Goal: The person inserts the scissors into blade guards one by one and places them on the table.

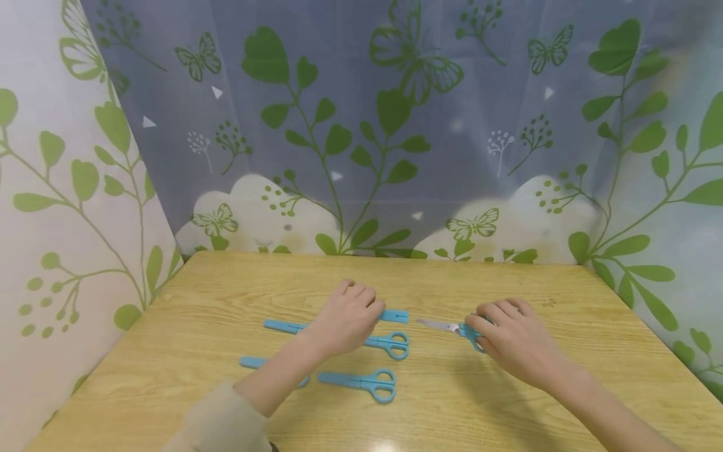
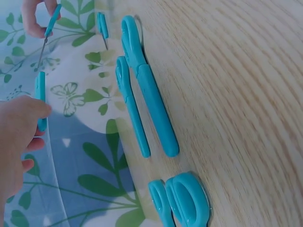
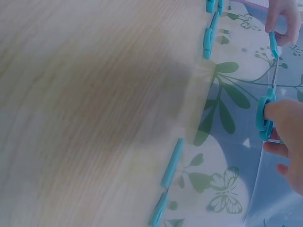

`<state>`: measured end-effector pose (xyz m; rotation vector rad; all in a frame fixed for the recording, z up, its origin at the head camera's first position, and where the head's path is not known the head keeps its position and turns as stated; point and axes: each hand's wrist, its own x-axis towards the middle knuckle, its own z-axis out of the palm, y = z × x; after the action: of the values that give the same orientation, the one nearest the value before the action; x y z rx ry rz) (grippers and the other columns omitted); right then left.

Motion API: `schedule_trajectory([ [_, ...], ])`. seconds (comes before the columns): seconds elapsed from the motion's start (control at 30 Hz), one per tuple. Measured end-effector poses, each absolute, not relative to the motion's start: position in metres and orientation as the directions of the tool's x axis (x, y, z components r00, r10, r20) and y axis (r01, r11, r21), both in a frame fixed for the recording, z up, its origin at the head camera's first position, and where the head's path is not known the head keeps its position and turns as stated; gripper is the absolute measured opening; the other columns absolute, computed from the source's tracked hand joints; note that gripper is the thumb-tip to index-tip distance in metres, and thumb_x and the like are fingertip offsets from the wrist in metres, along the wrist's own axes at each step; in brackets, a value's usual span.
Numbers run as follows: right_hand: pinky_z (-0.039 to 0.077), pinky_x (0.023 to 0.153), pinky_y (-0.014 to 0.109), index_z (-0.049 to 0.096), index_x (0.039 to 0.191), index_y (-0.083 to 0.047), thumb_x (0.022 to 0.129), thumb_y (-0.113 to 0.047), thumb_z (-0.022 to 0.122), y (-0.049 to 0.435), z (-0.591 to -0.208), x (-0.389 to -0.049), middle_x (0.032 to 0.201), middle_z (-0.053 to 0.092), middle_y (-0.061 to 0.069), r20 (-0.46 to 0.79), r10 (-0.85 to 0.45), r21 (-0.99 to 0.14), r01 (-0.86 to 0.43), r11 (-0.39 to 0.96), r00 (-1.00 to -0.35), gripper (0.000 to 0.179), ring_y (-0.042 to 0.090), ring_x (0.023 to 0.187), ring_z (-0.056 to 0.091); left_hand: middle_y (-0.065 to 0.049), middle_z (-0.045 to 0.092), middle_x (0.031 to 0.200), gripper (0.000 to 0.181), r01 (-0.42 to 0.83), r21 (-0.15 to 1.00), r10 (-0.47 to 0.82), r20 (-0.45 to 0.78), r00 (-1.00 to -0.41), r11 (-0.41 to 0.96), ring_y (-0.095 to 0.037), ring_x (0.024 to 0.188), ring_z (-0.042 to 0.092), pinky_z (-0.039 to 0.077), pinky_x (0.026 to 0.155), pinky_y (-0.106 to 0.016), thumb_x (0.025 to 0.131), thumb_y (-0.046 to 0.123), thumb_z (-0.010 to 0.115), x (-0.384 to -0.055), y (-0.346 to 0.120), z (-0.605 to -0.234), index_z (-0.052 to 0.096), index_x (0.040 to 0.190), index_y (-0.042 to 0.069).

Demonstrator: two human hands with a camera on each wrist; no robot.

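My left hand (image 1: 347,320) pinches a blue blade cover (image 1: 396,316) from above, thumb on the near side in the left wrist view. Its open end faces a pair of scissors (image 1: 470,333), whose blue handles my right hand (image 1: 514,342) grips. The bare metal blade (image 1: 435,324) points left at the cover, with a small gap between them. Both things are held up over the table. Below the left hand lie covered blue scissors (image 1: 357,381) and another covered pair (image 1: 392,345) behind them. My left forearm partly hides more blue scissors (image 1: 252,362).
The wood-grain table (image 1: 565,295) reaches back to a grey-blue cloth (image 1: 350,157) printed with leaves and butterflies. Similar pale cloth (image 1: 85,220) hangs at the sides. On the table in the right wrist view lie a blue cover (image 3: 172,163) and blue handles (image 3: 160,208).
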<state>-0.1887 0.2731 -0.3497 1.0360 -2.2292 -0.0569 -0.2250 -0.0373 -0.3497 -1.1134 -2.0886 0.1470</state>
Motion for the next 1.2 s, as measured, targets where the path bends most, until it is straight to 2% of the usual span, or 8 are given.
schedule_trajectory([
  [0.1,0.042,0.077,0.049,0.062,0.096,-0.015,0.1,-0.038,0.012,0.271,-0.348,-0.188,0.092,0.06,0.005,0.553,-0.689,0.297,-0.662,0.688,-0.468,0.055,0.029,0.084,0.057,0.001,0.057,0.08,0.004,0.666,-0.427,0.751,0.578,-0.32,0.612,-0.016,0.081,0.057,0.044,0.085,-0.035,0.081,0.016,0.065,-0.224,-0.039,-0.349,0.061,0.083,0.015],
  [0.23,0.042,0.078,0.049,0.062,0.097,-0.015,0.099,-0.031,0.029,0.271,-0.347,-0.188,0.093,0.06,0.006,0.545,-0.693,0.298,-0.664,0.686,-0.472,0.037,0.029,0.084,0.057,0.001,0.057,0.079,0.005,0.666,-0.43,0.748,0.591,-0.303,0.609,-0.017,0.079,0.057,0.044,0.084,-0.034,0.08,0.015,0.066,-0.223,-0.04,-0.348,0.062,0.083,0.014],
  [0.37,0.042,0.08,0.049,0.062,0.1,-0.015,0.095,-0.026,0.044,0.27,-0.347,-0.188,0.095,0.06,0.006,0.524,-0.7,0.308,-0.658,0.687,-0.486,0.022,0.029,0.085,0.057,0.002,0.057,0.079,0.005,0.655,-0.444,0.754,0.577,-0.313,0.612,-0.016,0.078,0.057,0.044,0.084,-0.034,0.081,0.017,0.066,-0.221,-0.039,-0.347,0.063,0.084,0.015],
  [0.47,0.042,0.08,0.05,0.062,0.1,-0.015,0.087,-0.023,0.062,0.268,-0.347,-0.188,0.095,0.059,0.006,0.515,-0.7,0.321,-0.646,0.692,-0.495,0.016,0.028,0.086,0.058,0.002,0.057,0.079,0.005,0.647,-0.453,0.757,0.572,-0.316,0.613,-0.016,0.078,0.057,0.045,0.084,-0.034,0.081,0.018,0.066,-0.221,-0.039,-0.347,0.064,0.085,0.015],
  [0.57,0.042,0.079,0.051,0.062,0.099,-0.015,0.07,-0.016,0.076,0.265,-0.349,-0.188,0.095,0.059,0.006,0.519,-0.697,0.329,-0.637,0.697,-0.494,0.032,0.028,0.085,0.058,0.002,0.057,0.078,0.005,0.649,-0.454,0.757,0.577,-0.308,0.61,-0.016,0.077,0.057,0.045,0.083,-0.034,0.082,0.018,0.065,-0.22,-0.038,-0.348,0.064,0.085,0.014],
  [0.87,0.043,0.078,0.05,0.062,0.098,-0.015,0.066,-0.014,0.081,0.261,-0.35,-0.188,0.094,0.059,0.006,0.54,-0.702,0.343,-0.641,0.687,-0.464,0.037,0.028,0.085,0.057,0.002,0.057,0.076,0.003,0.657,-0.463,0.761,0.587,-0.275,0.595,-0.016,0.076,0.058,0.046,0.083,-0.034,0.082,0.016,0.065,-0.218,-0.036,-0.349,0.064,0.081,0.015],
  [1.2,0.044,0.077,0.049,0.062,0.096,-0.015,0.064,-0.012,0.081,0.259,-0.349,-0.188,0.092,0.059,0.006,0.554,-0.708,0.344,-0.654,0.674,-0.439,0.037,0.027,0.083,0.057,0.003,0.062,0.08,0.005,0.669,-0.455,0.774,0.558,-0.299,0.587,-0.015,0.08,0.059,0.044,0.088,-0.035,0.084,0.013,0.061,-0.216,-0.032,-0.349,0.065,0.082,0.015],
])
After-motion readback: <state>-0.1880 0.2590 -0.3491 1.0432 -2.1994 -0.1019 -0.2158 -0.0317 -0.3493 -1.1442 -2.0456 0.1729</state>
